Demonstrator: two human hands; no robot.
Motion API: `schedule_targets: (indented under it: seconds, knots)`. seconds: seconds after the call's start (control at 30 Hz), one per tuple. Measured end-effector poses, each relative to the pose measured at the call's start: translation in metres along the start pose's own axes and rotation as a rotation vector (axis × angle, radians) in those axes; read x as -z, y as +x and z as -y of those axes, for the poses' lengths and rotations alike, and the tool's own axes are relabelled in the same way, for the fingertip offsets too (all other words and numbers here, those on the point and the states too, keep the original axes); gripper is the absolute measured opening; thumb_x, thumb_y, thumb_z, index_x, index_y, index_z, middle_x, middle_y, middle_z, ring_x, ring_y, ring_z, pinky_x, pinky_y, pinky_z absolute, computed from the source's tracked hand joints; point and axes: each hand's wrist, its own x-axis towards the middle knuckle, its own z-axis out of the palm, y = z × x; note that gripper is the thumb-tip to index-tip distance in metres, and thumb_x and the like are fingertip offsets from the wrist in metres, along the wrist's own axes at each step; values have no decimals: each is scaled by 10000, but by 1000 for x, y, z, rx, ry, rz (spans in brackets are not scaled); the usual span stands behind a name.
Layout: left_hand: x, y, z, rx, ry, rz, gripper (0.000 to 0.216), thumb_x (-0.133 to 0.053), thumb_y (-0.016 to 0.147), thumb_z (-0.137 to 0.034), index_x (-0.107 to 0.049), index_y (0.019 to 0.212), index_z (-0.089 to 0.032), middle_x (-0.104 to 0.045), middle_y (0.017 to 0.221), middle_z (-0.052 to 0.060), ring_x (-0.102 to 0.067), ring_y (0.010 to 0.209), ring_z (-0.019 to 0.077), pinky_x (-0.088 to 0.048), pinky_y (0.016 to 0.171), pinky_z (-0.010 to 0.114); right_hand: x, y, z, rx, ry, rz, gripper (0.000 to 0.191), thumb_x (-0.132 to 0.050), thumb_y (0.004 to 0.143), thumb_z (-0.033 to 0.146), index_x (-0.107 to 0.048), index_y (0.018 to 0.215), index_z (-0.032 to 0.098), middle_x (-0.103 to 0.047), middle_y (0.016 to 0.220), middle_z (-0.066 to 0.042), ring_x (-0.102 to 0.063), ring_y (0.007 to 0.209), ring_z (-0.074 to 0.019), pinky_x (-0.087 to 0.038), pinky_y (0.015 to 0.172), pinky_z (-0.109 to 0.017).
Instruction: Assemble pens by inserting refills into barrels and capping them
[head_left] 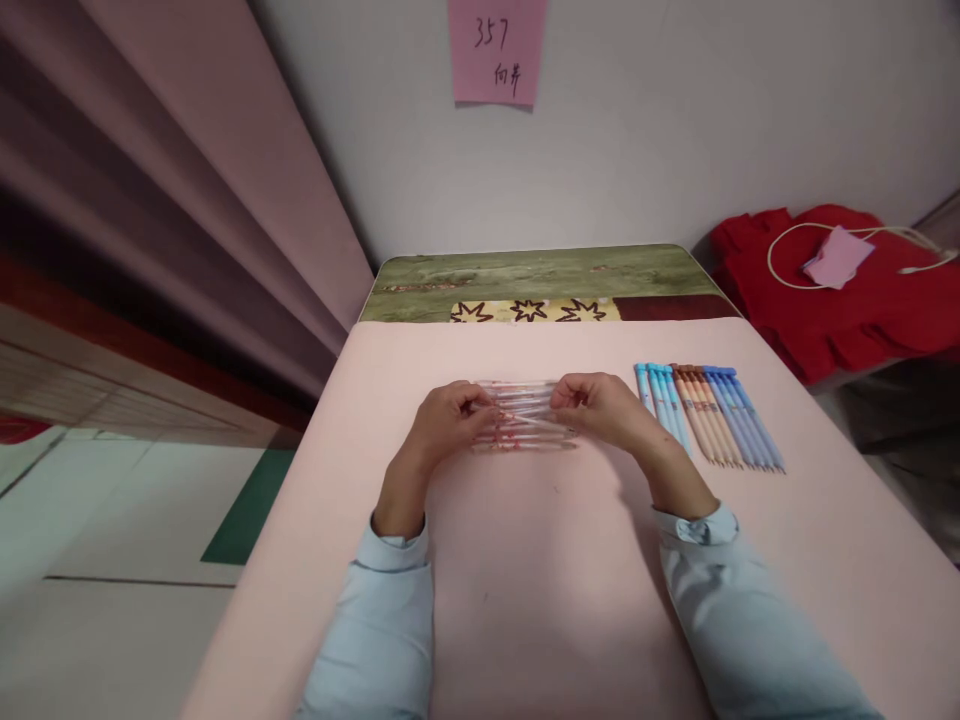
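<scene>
Several clear pens with red markings lie sideways in a bundle on the pink table. My left hand grips the bundle's left end with curled fingers. My right hand holds the right end the same way. Both wrists rest low over the tabletop, in light blue sleeves.
A row of several light blue, orange and darker blue pens lies to the right of my right hand. A green patterned cloth covers the table's far end. Red fabric with a white cable and pink note lies at far right. A curtain hangs left.
</scene>
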Motion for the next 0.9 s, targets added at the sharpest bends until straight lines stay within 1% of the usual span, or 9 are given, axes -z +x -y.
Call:
schedule_targets:
  seconds: [0.1, 0.2, 0.3, 0.37, 0.5, 0.57, 0.67, 0.8, 0.9]
  knots:
    - [-1, 0, 4, -18, 87, -14, 104, -731, 783, -310, -730, 774, -206, -622, 767, -10, -561, 709, 123, -401, 658, 241, -1, 2, 3, 60, -191, -195, 106, -701, 770, 313, -689, 758, 209, -677, 741, 6, -587, 686, -147, -388, 643, -260]
    - [-1, 0, 5, -20, 132, -1, 111, -733, 789, -331, -735, 773, -221, -625, 786, -6, -577, 726, 132, -416, 666, 250, -2, 3, 1, 127, -287, -201, 209, -726, 777, 368, -709, 931, 228, -718, 958, -26, -632, 831, -188, -434, 737, -295]
    - [0, 1, 2, -18, 166, 2, 151, -747, 780, -367, -727, 794, -218, -640, 845, 9, -606, 782, 154, -447, 698, 268, -10, 4, -5, 220, -361, -64, 679, -816, 678, 484, -609, 1279, 248, -636, 1286, -88, -615, 1107, -270, -458, 909, -381]
    - [0, 2, -1, -48, 181, -14, 268, -771, 758, -417, -720, 926, -215, -661, 976, 35, -628, 923, 194, -480, 801, 301, -19, 5, -11, 249, -436, -13, 997, -861, 580, 564, -474, 1441, 244, -516, 1442, -142, -509, 1292, -334, -393, 1042, -466]
    - [-6, 3, -4, -92, 272, 77, 881, -855, 622, -527, -519, 1365, -193, -497, 1459, 144, -431, 1371, 311, -331, 1133, 436, -32, 7, -19, 207, -584, 31, 1303, -879, 473, 653, -301, 1551, 203, -378, 1535, -218, -335, 1431, -390, -247, 1145, -559]
    - [-12, 2, -6, -50, 350, 193, 1087, -875, 569, -556, -391, 1472, -192, -360, 1576, 171, -293, 1470, 340, -209, 1196, 482, -32, 7, -18, 198, -624, 46, 1287, -866, 497, 667, -291, 1552, 205, -374, 1535, -215, -335, 1429, -386, -251, 1143, -556]
    - [-19, 1, -16, 27, 442, 295, 1118, -870, 582, -534, -319, 1502, -217, -322, 1600, 162, -250, 1489, 341, -179, 1193, 498, -29, 4, -8, 164, -676, 53, 1097, -836, 601, 639, -371, 1506, 230, -457, 1466, -179, -464, 1318, -365, -362, 1066, -508]
    - [-20, -2, -40, 85, 567, 317, 831, -854, 629, -451, -476, 1336, -234, -535, 1396, 119, -463, 1311, 314, -330, 1078, 451, -27, -5, 13, 90, -774, 92, 891, -843, 645, 577, -504, 1395, 234, -552, 1329, -147, -560, 1167, -330, -460, 945, -428]
    - [-18, -8, -52, 23, 686, 352, 529, -821, 692, -433, -582, 1106, -205, -603, 1198, 98, -533, 1168, 291, -382, 989, 414, -27, -11, 26, 47, -844, 148, 793, -838, 670, 553, -550, 1333, 226, -564, 1296, -147, -558, 1166, -328, -485, 909, -400]
